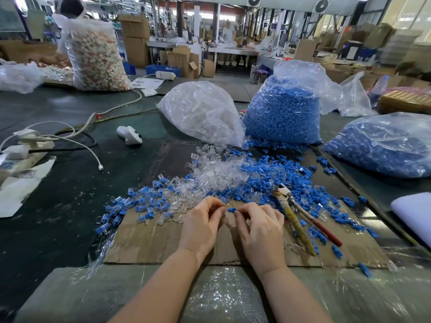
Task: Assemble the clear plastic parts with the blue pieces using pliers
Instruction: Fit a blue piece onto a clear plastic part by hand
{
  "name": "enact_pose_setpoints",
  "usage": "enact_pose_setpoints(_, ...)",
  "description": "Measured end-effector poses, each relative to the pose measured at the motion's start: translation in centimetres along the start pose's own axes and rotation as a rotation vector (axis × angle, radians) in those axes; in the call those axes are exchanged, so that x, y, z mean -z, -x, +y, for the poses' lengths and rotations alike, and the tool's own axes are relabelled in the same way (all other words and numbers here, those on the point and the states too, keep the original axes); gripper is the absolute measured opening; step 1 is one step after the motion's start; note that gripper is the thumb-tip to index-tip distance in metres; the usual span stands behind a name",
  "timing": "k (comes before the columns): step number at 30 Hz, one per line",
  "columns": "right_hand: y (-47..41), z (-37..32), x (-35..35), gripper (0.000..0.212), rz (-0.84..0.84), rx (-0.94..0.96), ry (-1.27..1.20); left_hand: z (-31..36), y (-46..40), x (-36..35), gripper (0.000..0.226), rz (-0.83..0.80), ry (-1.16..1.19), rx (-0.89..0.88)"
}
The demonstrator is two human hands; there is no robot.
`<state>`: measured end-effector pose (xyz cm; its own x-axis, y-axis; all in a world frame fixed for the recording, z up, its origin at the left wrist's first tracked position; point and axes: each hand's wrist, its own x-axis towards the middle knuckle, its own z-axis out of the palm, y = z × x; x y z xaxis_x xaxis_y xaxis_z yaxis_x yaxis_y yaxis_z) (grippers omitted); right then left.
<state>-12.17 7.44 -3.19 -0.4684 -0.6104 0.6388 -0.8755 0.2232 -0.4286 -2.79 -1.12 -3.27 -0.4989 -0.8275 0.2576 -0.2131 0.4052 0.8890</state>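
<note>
A large factory hall stretches behind, with stacked cardboard boxes and other benches, and in front lies a dark green worktop (pixel 70 194). On it sits a flat sheet of brown cardboard (pixel 149 243), and a sheet of clear bubble wrap (pixel 224 294) covers the near edge.

Both hands meet over the cardboard, close together. The right hand (pixel 261 231) pinches a small blue plastic piece (pixel 231 210) at its fingertips, the other fingers curled. The left hand (pixel 203 220) has its fingers curled towards the same spot, its fingertips just beside the blue piece; whether it holds a clear part cannot be told.

Just beyond the hands spreads a loose heap of small clear plastic parts (pixel 214 173), mixed on its right with a scatter of loose blue plastic pieces (pixel 268 178). To the left of the hands lie pieces in which blue and clear are joined (pixel 140 201).

A pair of pliers with tape-wrapped yellowish and red handles (pixel 300 222) lies on the cardboard just right of the right hand, untouched.

Farther back stand a clear plastic bag of clear parts (pixel 203 113), an open bag of blue pieces (pixel 284 113), and a second bag of blue pieces (pixel 382 145) at the right. A white handheld device (pixel 129 134) and a white power strip with cables (pixel 25 148) lie to the left.
</note>
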Motion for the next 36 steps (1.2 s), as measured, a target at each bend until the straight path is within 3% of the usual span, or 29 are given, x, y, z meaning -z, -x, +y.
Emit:
enact_pose_setpoints(13, 0.0, 0.0, -0.2, 0.029, -0.025, 0.069, 0.120, 0.3, 0.0, 0.2, 0.021, -0.121, 0.214, 0.106)
enact_pose_setpoints(24, 0.1, 0.2, -0.3, 0.024, -0.061, 0.054, 0.126, 0.6, -0.1, 0.3, 0.017, -0.117, 0.078, 0.051)
enact_pose_setpoints(30, 0.1, -0.1, -0.1, 0.009, -0.078, 0.056, 0.034, 0.7, -0.1, 0.5, 0.014, -0.122, 0.109, 0.086)
enact_pose_setpoints(36, 0.0, 0.3, -0.1, 0.020, -0.124, 0.095, 0.038, 1.0, -0.1, 0.7, 0.011, -0.151, 0.168, 0.100)
